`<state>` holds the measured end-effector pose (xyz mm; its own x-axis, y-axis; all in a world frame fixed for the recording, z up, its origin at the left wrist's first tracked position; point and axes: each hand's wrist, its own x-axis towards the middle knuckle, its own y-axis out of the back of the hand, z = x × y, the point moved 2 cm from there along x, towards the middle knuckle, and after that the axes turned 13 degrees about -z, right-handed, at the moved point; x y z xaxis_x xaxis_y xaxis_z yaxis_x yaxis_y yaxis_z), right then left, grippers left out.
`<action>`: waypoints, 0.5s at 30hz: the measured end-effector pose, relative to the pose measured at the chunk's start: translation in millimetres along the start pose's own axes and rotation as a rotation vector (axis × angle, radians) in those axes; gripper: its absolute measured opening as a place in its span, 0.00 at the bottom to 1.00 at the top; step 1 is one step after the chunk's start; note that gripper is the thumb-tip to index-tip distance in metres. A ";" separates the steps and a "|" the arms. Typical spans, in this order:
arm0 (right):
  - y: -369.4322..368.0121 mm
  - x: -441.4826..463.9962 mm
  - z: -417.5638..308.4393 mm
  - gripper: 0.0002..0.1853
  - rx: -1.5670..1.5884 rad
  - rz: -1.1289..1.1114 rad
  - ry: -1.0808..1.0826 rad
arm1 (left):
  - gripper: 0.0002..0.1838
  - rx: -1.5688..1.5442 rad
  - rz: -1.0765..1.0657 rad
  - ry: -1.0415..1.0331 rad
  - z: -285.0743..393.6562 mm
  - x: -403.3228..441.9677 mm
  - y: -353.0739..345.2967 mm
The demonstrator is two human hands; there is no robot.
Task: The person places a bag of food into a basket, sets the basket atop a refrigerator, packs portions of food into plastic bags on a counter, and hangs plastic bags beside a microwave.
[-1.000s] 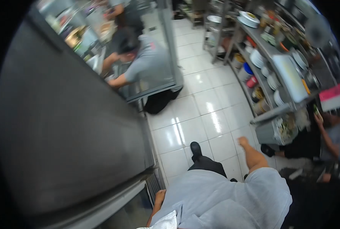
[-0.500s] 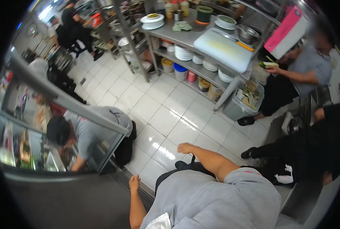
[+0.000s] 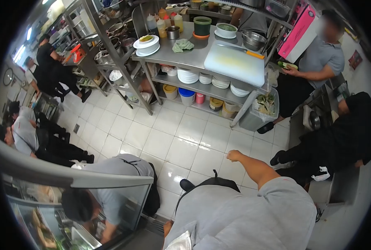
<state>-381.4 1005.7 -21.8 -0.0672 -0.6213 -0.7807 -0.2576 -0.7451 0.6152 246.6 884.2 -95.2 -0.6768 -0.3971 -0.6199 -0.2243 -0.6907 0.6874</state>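
My right hand (image 3: pixel 233 156) is held out in front of me over the tiled floor, its fingers curled in, with nothing seen in it. It touches nothing; the steel prep table (image 3: pixel 185 58) stands beyond it. Of my left hand (image 3: pixel 168 227) only a small part shows beside my grey shirt at the bottom, its fingers hidden. On the table lie a white cutting board (image 3: pixel 235 64), a knife with an orange handle (image 3: pixel 255 54) and a green cloth (image 3: pixel 183 45). A white cloth (image 3: pixel 180 241) hangs at my shirt front.
Left of me, a person in a dark cap (image 3: pixel 77 205) bends behind a glass-fronted door (image 3: pixel 127 204). A grey waste bin (image 3: pixel 258 114) stands by the table's right end. A person (image 3: pixel 318 62) there holds a green vegetable (image 3: pixel 287 65). Another in black (image 3: pixel 339 133) stands at right.
My view has turned and shifted, so the table sits further left. My left hand has dropped back until mostly out of view. My right hand stays stretched out, fingers curled.
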 end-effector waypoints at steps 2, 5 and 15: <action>10.9 -5.0 1.5 0.13 0.889 -0.002 -0.224 | 0.11 0.035 0.065 -0.010 -20.5 11.8 19.4; 23.6 -11.7 -19.5 0.15 0.983 0.167 -0.209 | 0.10 -0.130 0.266 -0.439 5.3 15.9 115.2; 128.7 53.0 -10.8 0.14 1.400 0.328 0.061 | 0.20 -0.607 0.062 0.141 42.9 207.4 232.3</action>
<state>-407.8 874.3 17.2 -0.2763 -0.7508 -0.6000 -0.9592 0.2547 0.1230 24.0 667.3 -47.8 -0.5674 -0.4951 -0.6579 0.2787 -0.8674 0.4123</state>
